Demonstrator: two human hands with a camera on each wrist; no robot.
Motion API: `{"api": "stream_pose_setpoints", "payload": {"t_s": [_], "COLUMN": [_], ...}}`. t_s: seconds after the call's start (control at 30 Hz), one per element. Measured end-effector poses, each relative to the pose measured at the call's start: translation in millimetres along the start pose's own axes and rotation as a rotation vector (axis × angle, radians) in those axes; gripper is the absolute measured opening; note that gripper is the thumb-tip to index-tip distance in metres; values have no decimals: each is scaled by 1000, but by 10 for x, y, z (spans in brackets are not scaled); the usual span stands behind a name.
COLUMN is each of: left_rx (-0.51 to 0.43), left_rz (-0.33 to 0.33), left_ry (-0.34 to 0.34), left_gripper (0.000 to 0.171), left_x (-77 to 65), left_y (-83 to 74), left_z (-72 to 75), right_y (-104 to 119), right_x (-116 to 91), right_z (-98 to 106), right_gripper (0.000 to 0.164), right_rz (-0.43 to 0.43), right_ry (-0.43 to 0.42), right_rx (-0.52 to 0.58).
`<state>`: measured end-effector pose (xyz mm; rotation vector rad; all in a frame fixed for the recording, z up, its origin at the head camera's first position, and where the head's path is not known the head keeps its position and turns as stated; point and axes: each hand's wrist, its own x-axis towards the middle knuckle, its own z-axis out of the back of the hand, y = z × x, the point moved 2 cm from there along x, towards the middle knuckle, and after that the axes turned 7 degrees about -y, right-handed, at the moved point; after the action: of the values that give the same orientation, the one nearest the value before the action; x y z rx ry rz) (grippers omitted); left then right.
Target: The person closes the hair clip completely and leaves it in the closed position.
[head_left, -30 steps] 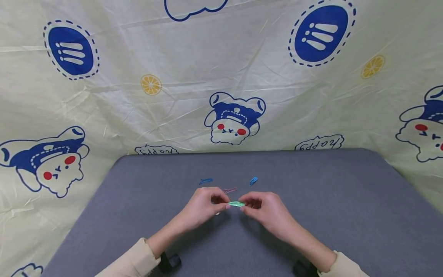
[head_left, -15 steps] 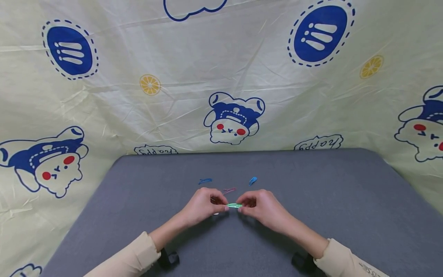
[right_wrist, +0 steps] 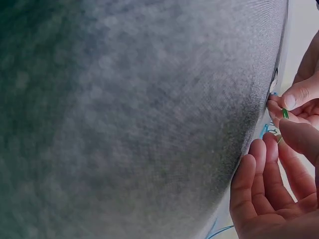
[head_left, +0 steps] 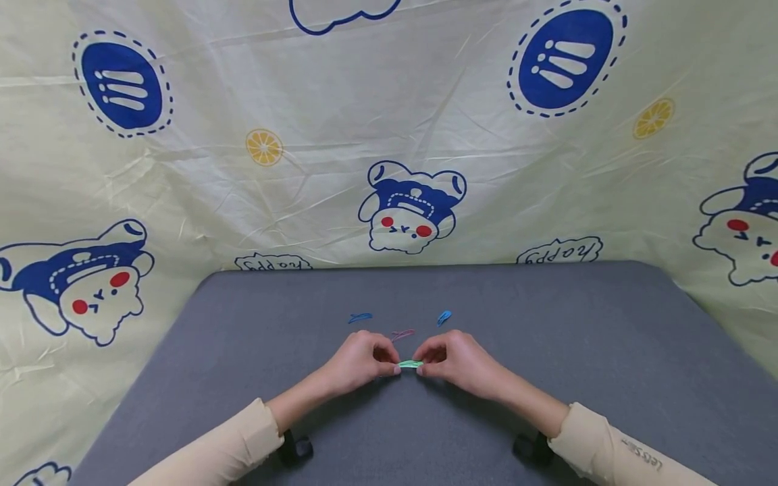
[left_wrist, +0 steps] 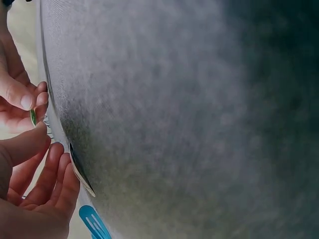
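Note:
A green snap hair clip (head_left: 410, 364) spans the gap between both hands, held slightly above the grey table. My left hand (head_left: 360, 361) pinches its left end between thumb and fingers, while my right hand (head_left: 460, 364) pinches the right end. Only a sliver of the green clip (left_wrist: 33, 117) shows in the left wrist view, with the rest covered by fingertips. Beneath the left fingers lies a thin pale-edged flat piece (left_wrist: 82, 172) whose kind I cannot tell. Whether the green clip is snapped or sprung is too small to see.
Beyond the hands lie a pink hair clip (head_left: 403, 334), a blue hair clip (head_left: 360, 317) at left and another blue hair clip (head_left: 444, 318) at right. The grey table (head_left: 243, 378) ends at a patterned cloth (head_left: 304, 196) hanging behind.
Both hands have come slightly nearer to me and closer together, still pinching the green hair clip. The pale piece by the left hand has dropped out of the head view. The other clips stay put.

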<state>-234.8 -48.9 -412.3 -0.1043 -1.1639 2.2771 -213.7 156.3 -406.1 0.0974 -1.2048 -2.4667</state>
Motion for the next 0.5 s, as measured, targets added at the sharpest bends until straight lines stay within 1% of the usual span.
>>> {"api": "stream_pose_setpoints", "payload": {"t_s": [0.17, 0.5], "left_rx": [28, 61], "left_rz": [-10, -38], "left_ry": [10, 7], "left_gripper": [7, 6], "left_x": [27, 8], "left_y": [-8, -7], "left_z": [-20, -34], "right_y": [-44, -89], "right_x": [15, 56], "right_z": [14, -12], "right_gripper": [9, 9], "right_rz": [-6, 15], "right_ry": [18, 55], "right_rx": [22, 30]}}
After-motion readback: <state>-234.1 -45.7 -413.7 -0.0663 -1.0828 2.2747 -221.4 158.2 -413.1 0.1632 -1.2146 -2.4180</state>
